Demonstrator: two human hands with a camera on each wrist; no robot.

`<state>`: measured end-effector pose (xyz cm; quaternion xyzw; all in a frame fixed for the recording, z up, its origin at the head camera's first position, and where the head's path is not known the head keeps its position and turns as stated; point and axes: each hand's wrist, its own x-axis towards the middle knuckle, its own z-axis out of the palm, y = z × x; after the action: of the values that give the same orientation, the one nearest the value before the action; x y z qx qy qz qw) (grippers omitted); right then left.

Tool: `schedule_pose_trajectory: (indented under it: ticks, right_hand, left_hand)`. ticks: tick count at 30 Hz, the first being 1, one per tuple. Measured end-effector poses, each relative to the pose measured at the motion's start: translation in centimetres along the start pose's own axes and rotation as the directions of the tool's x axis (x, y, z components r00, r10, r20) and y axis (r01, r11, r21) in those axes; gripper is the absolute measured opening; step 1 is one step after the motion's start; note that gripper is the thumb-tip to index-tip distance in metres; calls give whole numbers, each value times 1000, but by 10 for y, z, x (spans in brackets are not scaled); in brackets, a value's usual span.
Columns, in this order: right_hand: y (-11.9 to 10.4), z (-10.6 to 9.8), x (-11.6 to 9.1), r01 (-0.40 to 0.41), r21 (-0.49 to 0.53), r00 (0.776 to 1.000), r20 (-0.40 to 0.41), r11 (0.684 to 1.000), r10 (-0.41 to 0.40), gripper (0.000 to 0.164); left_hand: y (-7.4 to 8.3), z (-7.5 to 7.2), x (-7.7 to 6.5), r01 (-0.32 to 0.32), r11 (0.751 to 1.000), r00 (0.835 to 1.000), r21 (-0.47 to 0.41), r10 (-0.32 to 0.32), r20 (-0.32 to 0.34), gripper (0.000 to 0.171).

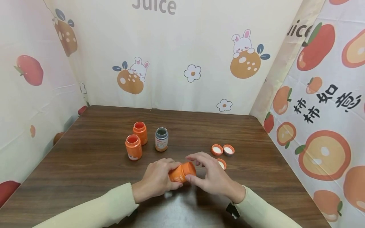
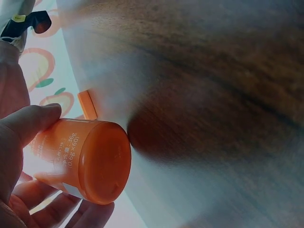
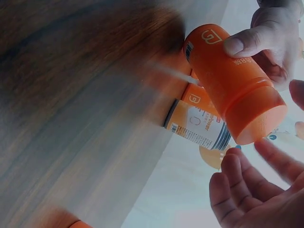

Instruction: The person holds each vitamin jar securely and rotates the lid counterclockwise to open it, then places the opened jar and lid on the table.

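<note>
My left hand [image 1: 156,178] grips an orange plastic bottle [image 1: 177,174] round its body, tilted so that its orange screw cap [image 1: 189,169] points to the right. White print and the rounded base of the bottle [image 2: 104,161] show in the left wrist view. My right hand [image 1: 209,174] is at the cap end, thumb and fingers spread around it without closing on it. In the right wrist view one fingertip [image 3: 262,145] comes right up to the rim of the cap [image 3: 256,116], which sits on the bottle.
Two uncapped orange bottles [image 1: 133,148] [image 1: 140,133] and an uncapped grey bottle [image 1: 161,140] stand upright behind the left hand. Three loose caps [image 1: 217,150] [image 1: 228,150] [image 1: 221,163] lie insides up near the right hand. Printed cloth [image 1: 182,57] hangs around the brown table [image 1: 85,167].
</note>
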<state>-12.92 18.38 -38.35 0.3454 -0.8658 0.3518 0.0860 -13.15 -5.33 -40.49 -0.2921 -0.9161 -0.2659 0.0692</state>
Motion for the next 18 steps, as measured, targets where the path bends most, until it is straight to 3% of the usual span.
schedule_pose_trajectory:
  ticks: [8,18]
  right_hand:
    - [-3,3,2,-156,-28,988,-10,987,156,42]
    - [-2,6,7,-181,-27,983,25,983,182,25]
  left_hand:
    - [-1,1,0,-2,1000,1000,-2,2,-6,54]
    - [-2,1,0,1,1000,1000,-10,-1,-2,54]
